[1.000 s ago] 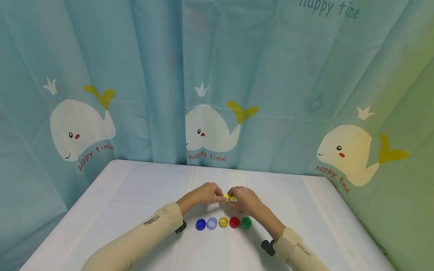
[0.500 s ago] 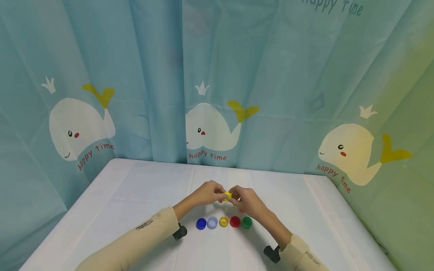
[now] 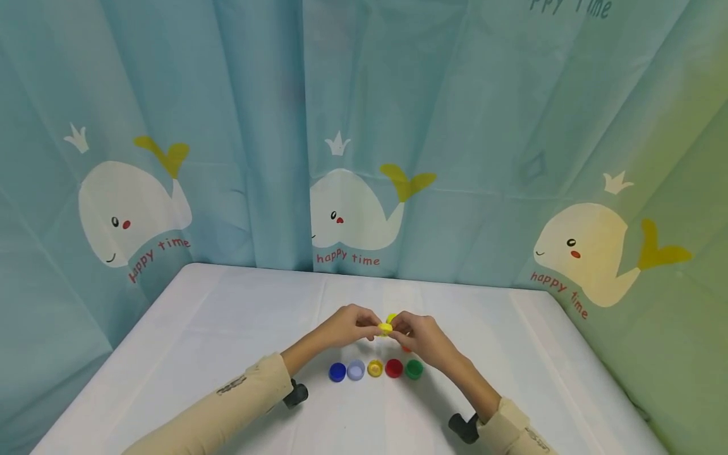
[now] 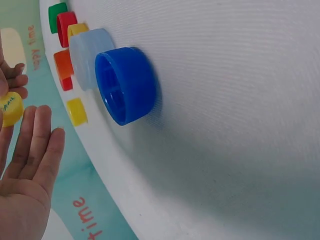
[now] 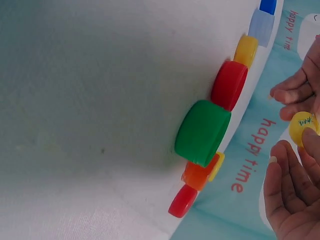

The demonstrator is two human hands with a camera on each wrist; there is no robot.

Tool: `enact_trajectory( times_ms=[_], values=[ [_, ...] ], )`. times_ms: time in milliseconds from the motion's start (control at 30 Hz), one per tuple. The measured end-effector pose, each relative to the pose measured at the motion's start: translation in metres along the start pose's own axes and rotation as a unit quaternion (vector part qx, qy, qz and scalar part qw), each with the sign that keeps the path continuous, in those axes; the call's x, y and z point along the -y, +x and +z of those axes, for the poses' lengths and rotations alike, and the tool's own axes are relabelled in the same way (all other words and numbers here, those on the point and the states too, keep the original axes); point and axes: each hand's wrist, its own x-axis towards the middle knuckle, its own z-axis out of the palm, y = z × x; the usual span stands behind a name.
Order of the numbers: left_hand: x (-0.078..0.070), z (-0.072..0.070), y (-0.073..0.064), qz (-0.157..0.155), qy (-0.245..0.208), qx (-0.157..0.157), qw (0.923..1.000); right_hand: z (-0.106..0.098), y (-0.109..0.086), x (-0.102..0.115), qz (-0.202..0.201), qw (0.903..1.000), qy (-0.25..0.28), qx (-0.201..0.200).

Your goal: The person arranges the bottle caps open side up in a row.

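Note:
Between the fingertips of both hands is a small yellow bottle cap (image 3: 385, 330) with dark writing on its top, legible as marks only in the wrist views. My left hand (image 3: 351, 325) pinches it from the left, my right hand (image 3: 425, 338) from the right. Just behind the fingers another yellow cap (image 3: 391, 318) shows in part. An orange cap (image 4: 63, 64) and a small red one (image 4: 66, 83) lie near the right hand, mostly covered by it in the head view.
Nearer the person, a row of caps runs from left to right: blue (image 3: 337, 372), pale translucent (image 3: 356, 370), yellow (image 3: 375, 368), red (image 3: 394, 368) and green (image 3: 414, 370). They rest on a white-covered table (image 3: 227, 316). A blue whale-print curtain (image 3: 478, 240) hangs behind.
Both hands have shifted slightly with the yellow cap, which has turned between the fingers. The second yellow cap and part of the orange one have come into view around the right hand.

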Motion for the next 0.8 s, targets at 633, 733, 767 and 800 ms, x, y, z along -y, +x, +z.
enact_trajectory(
  times_ms=[633,733,767,800],
  values=[
    [-0.023,0.018,-0.003,0.0,-0.041,-0.032,0.9986,-0.021,-0.021,0.001,-0.039,0.9987,0.006,-0.031],
    [-0.025,0.02,-0.002,0.011,-0.045,-0.038,0.9982,-0.022,-0.024,0.002,-0.035,0.9983,0.014,-0.045],
    [-0.026,0.02,-0.002,0.013,-0.046,-0.039,0.9981,-0.022,-0.025,0.002,-0.035,0.9981,0.017,-0.049],
    [-0.026,0.021,-0.001,0.015,-0.045,-0.04,0.9981,-0.022,-0.026,0.002,-0.036,0.9978,0.018,-0.052]
  ],
)
